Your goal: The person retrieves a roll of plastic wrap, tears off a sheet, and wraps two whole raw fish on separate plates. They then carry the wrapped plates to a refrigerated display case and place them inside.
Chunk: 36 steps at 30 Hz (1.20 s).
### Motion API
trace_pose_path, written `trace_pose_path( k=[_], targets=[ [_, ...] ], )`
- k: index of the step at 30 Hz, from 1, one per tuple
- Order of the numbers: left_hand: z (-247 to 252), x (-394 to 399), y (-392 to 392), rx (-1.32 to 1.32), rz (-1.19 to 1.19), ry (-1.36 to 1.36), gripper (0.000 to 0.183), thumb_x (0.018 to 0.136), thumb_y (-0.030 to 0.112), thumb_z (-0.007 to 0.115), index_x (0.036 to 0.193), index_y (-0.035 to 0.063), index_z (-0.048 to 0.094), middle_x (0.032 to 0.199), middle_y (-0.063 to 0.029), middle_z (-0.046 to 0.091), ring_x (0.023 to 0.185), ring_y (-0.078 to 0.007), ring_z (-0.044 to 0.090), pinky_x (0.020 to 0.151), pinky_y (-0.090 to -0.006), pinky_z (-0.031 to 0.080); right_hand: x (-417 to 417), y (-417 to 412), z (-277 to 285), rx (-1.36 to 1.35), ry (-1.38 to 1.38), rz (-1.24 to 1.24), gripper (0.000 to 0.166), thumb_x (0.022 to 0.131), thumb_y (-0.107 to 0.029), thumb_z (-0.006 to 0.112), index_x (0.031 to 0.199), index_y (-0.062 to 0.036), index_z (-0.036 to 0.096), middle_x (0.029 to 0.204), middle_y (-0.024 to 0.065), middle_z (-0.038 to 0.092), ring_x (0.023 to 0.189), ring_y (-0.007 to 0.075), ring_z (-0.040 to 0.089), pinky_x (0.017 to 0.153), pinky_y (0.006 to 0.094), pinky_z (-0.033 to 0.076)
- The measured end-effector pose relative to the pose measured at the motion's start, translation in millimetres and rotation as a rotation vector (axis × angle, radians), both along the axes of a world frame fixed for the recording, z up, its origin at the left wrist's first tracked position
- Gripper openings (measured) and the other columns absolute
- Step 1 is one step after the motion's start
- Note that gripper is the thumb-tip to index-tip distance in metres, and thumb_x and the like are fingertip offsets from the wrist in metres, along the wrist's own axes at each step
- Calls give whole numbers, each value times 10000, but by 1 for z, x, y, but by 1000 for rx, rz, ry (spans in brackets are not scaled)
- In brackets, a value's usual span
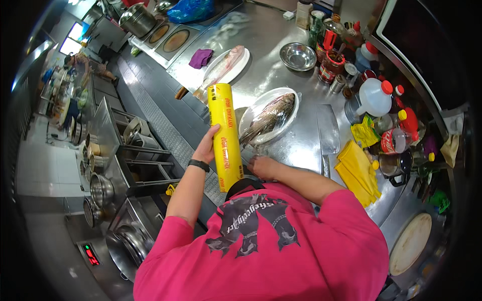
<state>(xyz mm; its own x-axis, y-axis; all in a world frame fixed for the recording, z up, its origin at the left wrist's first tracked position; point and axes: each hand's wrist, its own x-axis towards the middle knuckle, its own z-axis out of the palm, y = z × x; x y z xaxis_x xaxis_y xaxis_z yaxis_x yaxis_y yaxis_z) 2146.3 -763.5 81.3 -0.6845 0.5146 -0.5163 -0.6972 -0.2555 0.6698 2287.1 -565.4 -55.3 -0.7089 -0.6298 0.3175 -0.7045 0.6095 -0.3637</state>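
My left hand (206, 146), with a black band at the wrist, grips a yellow box of plastic wrap (226, 139) along its left side. The box points away from me over the table's edge. My right hand (262, 167) is close to my body, fingers curled, just below a fish's tail; whether it pinches film cannot be seen. Ahead of it, a whole fish (276, 111) lies on a white oval plate (246, 116), with shiny transparent film over it. Farther off, a second fish (222, 67) rests on another white oval plate (241, 66), its tail overhanging the rim.
On the steel table (263, 45) are a purple cloth (201, 58), a metal bowl (298, 56), a cleaver (328, 129) and yellow gloves (356, 175). Bottles and jars, including a large plastic jug (374, 97), crowd the right side. A round board (410, 244) lies lower right. A person (88, 66) is far left.
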Motion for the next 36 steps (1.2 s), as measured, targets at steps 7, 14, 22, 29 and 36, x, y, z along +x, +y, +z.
trace_pose_path(
  k=[7, 14, 22, 29, 36],
  targets=[
    [-34, -14, 32, 107, -158, -171, 535, 949, 411, 629, 1294, 10, 550, 1177, -149, 675, 1019, -262, 679, 927, -401, 546, 62, 40, 56, -624, -609, -855, 411, 971, -409, 550, 957, -4, 616, 839, 141, 674, 661, 277, 665, 576, 373, 538],
    [-23, -4, 53, 127, -140, -244, 547, 968, 436, 584, 1312, 15, 531, 1189, -168, 673, 1027, -284, 681, 930, -422, 547, 23, 54, 51, -1209, -1068, -1024, 446, 948, -431, 603, 944, 13, 645, 784, 91, 659, 601, 161, 643, 476, 280, 474],
    [-15, 3, 69, 32, -144, -205, 545, 951, 427, 621, 1290, 10, 533, 1138, -160, 677, 985, -279, 686, 891, -429, 565, 59, 78, 32, -694, -703, -1364, 209, 875, -196, 607, 852, 4, 664, 795, 202, 695, 777, 377, 689, 709, 449, 535],
    [-16, 9, 82, 53, -142, -230, 568, 957, 479, 581, 1302, 29, 545, 1152, -167, 682, 969, -284, 697, 879, -425, 573, 19, 38, 50, -664, -619, -1210, 207, 883, -177, 592, 936, 10, 661, 889, 271, 678, 867, 457, 653, 765, 508, 521],
    [-7, 24, 91, 145, -126, -235, 584, 953, 479, 592, 1314, 27, 519, 1143, -164, 670, 991, -302, 678, 898, -450, 559, 20, 25, 34, -2034, -1215, -742, 159, 912, -81, 537, 1036, -68, 636, 935, 44, 659, 850, 161, 648, 783, 318, 557]
  ],
)
